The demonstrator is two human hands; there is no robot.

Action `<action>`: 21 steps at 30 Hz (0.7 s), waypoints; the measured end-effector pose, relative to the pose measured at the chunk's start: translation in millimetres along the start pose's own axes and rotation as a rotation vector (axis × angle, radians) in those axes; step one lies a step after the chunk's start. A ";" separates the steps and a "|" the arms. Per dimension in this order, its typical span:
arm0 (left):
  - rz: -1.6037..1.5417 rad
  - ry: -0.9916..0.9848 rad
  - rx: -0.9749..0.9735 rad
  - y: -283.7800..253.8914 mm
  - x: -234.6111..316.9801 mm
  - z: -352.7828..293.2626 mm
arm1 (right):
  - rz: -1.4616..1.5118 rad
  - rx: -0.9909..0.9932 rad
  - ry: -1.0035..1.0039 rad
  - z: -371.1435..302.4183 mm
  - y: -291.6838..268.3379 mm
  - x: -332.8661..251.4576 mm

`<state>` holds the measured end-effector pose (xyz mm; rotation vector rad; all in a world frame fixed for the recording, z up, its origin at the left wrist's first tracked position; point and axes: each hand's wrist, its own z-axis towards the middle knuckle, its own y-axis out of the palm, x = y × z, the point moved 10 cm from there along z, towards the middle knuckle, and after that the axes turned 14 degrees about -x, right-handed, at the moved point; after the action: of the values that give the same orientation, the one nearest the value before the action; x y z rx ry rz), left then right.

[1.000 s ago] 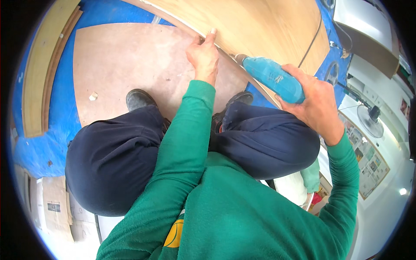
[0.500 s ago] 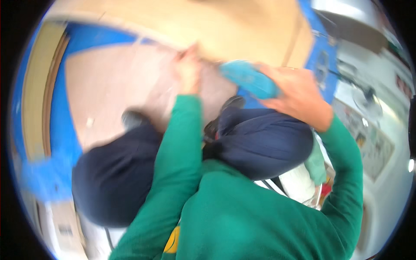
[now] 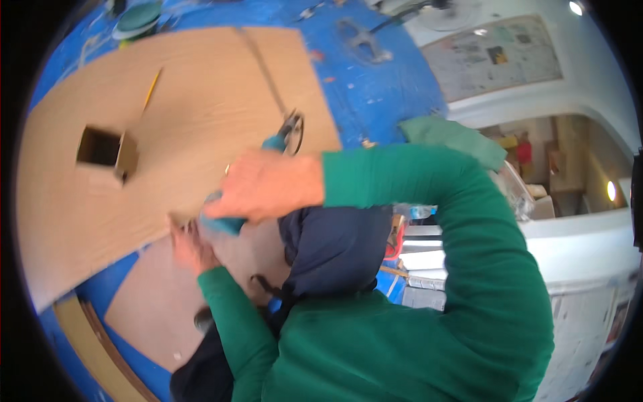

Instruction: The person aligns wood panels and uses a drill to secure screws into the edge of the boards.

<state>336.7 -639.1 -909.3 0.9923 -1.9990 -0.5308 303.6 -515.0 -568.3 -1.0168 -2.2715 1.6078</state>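
Observation:
My right hand (image 3: 268, 184) is shut on a teal power tool (image 3: 224, 224), whose front end and black cord loop (image 3: 293, 130) show above my knuckles. The tool sits at the near edge of a large light-brown wood panel (image 3: 187, 114). My left hand (image 3: 191, 249) lies just below the tool, with its fingers spread against the panel's edge. The panel has a square cut-out (image 3: 99, 146) toward its left. A yellow pencil (image 3: 152, 89) lies on it further up. My knees in dark trousers (image 3: 328, 248) are under my arms.
A second, paler board (image 3: 154, 308) lies below the panel on a blue surface (image 3: 375, 87). A wooden strip (image 3: 94, 348) runs along the lower left. A black cord (image 3: 264, 74) crosses the panel. A green cloth (image 3: 452, 137) and a white counter (image 3: 576, 234) are at the right.
The view has swung round, so the panel now fills the upper left. My right hand with the tool has come close above my left hand at the panel's edge.

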 end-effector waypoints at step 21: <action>-0.149 0.198 0.346 -11.1 0.4 -14.9 | 0.241 -0.123 0.295 11.1 5.6 28.0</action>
<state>353.8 -646.2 -907.9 1.3570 -1.8829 -0.1555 279.3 -505.1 -584.1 -1.4980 -2.1334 1.3009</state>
